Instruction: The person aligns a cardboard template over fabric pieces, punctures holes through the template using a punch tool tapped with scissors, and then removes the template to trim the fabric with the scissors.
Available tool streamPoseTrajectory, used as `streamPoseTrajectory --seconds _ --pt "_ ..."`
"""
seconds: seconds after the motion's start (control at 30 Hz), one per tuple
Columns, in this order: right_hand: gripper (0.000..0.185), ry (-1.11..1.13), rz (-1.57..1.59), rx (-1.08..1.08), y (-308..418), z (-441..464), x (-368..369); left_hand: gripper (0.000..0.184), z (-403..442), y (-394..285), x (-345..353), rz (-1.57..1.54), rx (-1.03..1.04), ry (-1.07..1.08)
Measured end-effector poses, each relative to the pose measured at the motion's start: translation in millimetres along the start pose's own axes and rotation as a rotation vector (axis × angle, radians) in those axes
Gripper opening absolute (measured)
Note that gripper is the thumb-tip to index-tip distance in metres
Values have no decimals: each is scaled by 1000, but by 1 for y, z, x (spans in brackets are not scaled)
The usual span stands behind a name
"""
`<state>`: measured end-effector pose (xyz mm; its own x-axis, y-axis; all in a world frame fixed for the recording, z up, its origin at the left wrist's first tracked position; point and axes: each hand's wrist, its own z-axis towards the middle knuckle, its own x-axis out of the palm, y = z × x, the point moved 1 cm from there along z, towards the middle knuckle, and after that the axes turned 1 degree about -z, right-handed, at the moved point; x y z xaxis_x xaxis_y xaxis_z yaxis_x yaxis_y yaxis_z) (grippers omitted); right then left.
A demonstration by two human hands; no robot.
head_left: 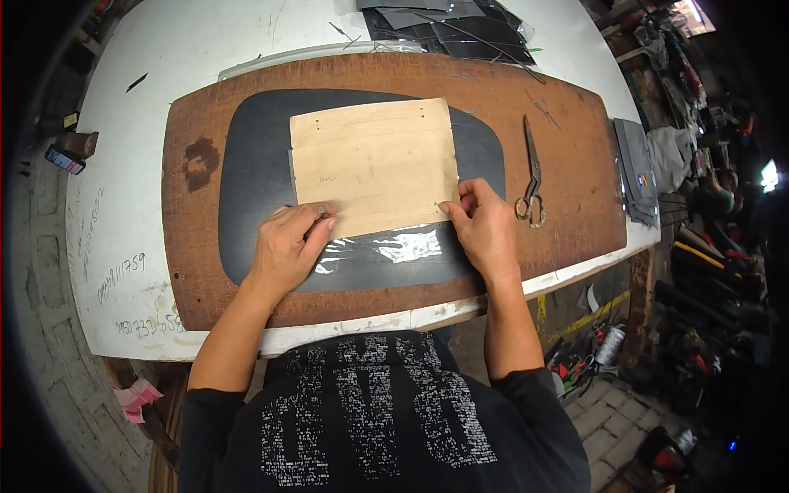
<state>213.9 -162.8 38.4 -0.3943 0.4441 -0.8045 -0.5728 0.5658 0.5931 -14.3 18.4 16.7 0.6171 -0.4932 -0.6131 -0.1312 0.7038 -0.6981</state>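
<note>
A tan card template (374,164) with small holes and pencil marks lies on a dark rubbery mat (255,164). Shiny clear plastic (411,245) shows below its lower edge. At the card's lower left corner is my left hand (288,242), closed around a small tool with a round grey end (321,211); the rest of that tool is hidden. My right hand (483,223) pinches the card's lower right corner between thumb and curled fingers. To the right of this hand, scissors (532,177) lie on the brown board with their blades pointing away from me.
The mat rests on a brown board (567,205) on a white table (123,205) with handwritten numbers. Black sheets (468,33) are piled at the back, grey pieces (634,168) at the right edge. A small box (66,158) stands at the left edge.
</note>
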Motion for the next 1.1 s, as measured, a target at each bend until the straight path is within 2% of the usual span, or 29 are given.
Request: streamPoseTrajectory --seconds 0.07,0.17,0.27,0.37,0.47,0.63,0.93,1.1 --pt "30 -15 -31 -2 2 -2 0 8 1 -1 -1 5 0 5" --pt "31 -150 -101 -100 3 -8 2 8 1 -2 -1 -3 -15 11" --pt "27 -217 -99 -267 -4 -17 8 8 2 -3 -1 -6 -13 5" --pt "25 -225 -180 -443 -7 -30 10 8 2 -3 -1 -1 -11 3" --pt "26 -194 -199 -493 1 -46 9 8 2 -2 0 0 -10 -2" --pt "39 -113 -223 -452 0 -63 8 9 2 -2 -1 4 -38 19" --pt "46 -114 -283 -436 3 -65 10 7 3 -5 1 -3 0 -15" --pt "45 -111 -298 -371 6 -69 8 9 5 -7 -4 0 -63 47"
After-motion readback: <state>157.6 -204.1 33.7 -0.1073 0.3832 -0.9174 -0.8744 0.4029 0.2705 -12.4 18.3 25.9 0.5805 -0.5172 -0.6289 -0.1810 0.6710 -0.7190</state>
